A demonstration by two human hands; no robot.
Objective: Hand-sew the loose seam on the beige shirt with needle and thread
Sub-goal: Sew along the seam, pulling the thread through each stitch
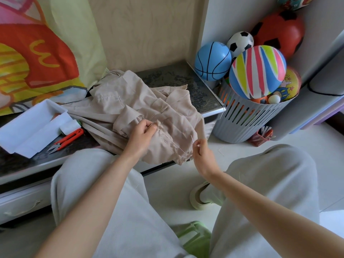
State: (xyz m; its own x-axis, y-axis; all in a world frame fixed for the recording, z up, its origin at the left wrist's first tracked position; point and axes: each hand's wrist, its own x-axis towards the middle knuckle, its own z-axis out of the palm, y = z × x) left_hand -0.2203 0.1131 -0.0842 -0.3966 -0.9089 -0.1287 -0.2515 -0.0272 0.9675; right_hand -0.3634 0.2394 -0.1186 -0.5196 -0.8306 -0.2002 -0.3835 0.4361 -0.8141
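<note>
The beige shirt (130, 101) lies crumpled on a low dark table (173, 77), one part hanging over the front edge. My left hand (142, 134) pinches a frayed fold of the shirt at the seam. My right hand (202, 151) pinches a thin needle (192, 139) just right of the hanging cloth. A pale thread (175, 144) runs taut from the seam down toward the cloth's lower edge. A row of small stitches shows beside my left hand.
Orange thread snips (67, 139) and a white box (31, 125) with a white spool (69, 127) lie on the table's left. A grey basket (247, 120) full of balls stands at the right. My knees and slippers sit below.
</note>
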